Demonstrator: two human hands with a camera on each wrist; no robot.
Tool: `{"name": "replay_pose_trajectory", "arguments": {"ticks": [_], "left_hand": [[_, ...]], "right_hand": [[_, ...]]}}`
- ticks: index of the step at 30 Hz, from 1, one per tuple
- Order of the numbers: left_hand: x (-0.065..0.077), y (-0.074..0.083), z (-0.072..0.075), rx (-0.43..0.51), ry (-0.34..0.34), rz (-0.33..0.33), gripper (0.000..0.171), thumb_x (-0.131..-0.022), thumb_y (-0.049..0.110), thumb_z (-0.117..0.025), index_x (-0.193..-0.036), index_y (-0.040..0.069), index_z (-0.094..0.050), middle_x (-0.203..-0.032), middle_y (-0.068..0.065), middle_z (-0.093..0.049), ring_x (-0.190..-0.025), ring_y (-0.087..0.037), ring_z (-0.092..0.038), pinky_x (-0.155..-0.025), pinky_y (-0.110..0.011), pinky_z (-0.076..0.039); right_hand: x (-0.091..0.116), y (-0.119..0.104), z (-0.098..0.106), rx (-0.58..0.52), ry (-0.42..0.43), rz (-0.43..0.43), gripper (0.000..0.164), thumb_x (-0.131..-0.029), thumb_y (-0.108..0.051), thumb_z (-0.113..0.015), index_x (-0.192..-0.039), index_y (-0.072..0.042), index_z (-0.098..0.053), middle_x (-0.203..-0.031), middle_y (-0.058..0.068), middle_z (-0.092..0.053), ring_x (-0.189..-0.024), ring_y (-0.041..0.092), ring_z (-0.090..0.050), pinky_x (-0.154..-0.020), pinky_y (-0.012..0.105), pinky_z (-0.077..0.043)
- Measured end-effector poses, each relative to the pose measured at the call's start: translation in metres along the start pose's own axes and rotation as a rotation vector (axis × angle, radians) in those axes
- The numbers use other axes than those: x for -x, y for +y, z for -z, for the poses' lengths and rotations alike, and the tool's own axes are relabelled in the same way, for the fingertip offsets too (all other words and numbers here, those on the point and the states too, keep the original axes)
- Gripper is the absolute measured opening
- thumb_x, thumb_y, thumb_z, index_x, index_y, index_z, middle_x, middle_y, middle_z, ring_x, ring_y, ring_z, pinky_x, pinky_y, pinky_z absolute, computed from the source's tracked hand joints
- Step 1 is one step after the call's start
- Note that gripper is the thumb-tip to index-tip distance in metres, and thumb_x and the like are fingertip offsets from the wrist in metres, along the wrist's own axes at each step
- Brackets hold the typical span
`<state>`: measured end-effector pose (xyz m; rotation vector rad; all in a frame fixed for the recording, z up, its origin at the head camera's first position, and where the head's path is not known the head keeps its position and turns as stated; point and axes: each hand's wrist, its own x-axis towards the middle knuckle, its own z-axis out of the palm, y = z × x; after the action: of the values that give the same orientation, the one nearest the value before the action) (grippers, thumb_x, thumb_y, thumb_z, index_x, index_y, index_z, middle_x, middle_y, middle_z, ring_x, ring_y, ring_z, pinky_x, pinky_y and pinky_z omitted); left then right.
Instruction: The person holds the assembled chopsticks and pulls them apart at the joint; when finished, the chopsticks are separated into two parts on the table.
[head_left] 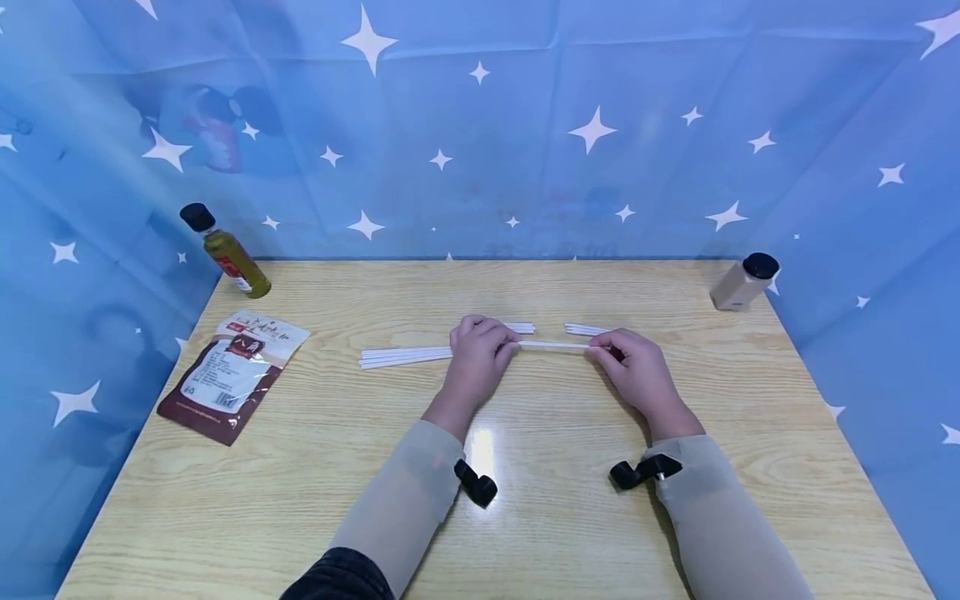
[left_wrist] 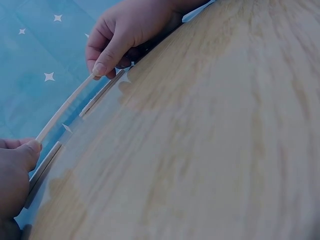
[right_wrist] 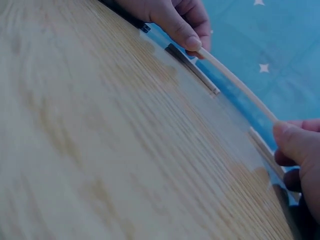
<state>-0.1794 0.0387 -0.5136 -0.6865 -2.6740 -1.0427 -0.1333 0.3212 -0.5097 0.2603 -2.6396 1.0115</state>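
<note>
Between my two hands a thin white stick (head_left: 555, 344) is held by its ends, bowed slightly in the wrist views. My left hand (head_left: 477, 354) pinches one end between thumb and fingers. The other end is pinched by my right hand (head_left: 637, 371). The stick stands just above the tabletop. Behind and left of my left hand lie several similar white sticks (head_left: 405, 357), partly hidden by it. Past its fingertips more stick ends (head_left: 519, 327) show. Beside my right hand, further white sticks (head_left: 585, 329) lie on the table, their right ends covered by the hand.
A wooden table (head_left: 540, 533) carries everything. At its far left stand a bottle of greenish oil (head_left: 236, 262) with a black cap and, nearer, a flat brown-and-white packet (head_left: 228, 375). A black-capped jar (head_left: 738, 287) is at the far right. A blue star-patterned curtain (head_left: 525, 100) surrounds the table.
</note>
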Motion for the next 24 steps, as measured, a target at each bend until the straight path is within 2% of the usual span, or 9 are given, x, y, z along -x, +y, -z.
{"name": "replay_pose_trajectory", "arguments": {"ticks": [9,24], "left_hand": [[0.0004,-0.0004,-0.0008,0.012,0.01,-0.008,0.009,-0.104,0.025,-0.074,-0.107,0.021,-0.08,-0.114,0.008,-0.075,-0.127,-0.02,-0.051,-0.116,-0.049,-0.03],[0.0017,0.0007,-0.0022,0.004,0.024,0.021,0.01,-0.103,0.029,-0.074,-0.109,0.024,-0.081,-0.113,0.01,-0.076,-0.122,-0.018,-0.051,-0.112,-0.05,-0.03]], "right_hand": [[0.0004,-0.0015,0.0015,-0.014,0.0,-0.004,0.005,-0.101,-0.017,-0.077,-0.1,-0.013,-0.078,-0.1,0.002,-0.075,-0.082,0.016,-0.06,-0.073,0.024,-0.044],[0.0011,0.0015,0.0013,-0.013,0.02,0.014,0.007,-0.102,-0.017,-0.076,-0.101,-0.01,-0.078,-0.097,0.002,-0.074,-0.079,0.015,-0.057,-0.071,0.024,-0.043]]}}
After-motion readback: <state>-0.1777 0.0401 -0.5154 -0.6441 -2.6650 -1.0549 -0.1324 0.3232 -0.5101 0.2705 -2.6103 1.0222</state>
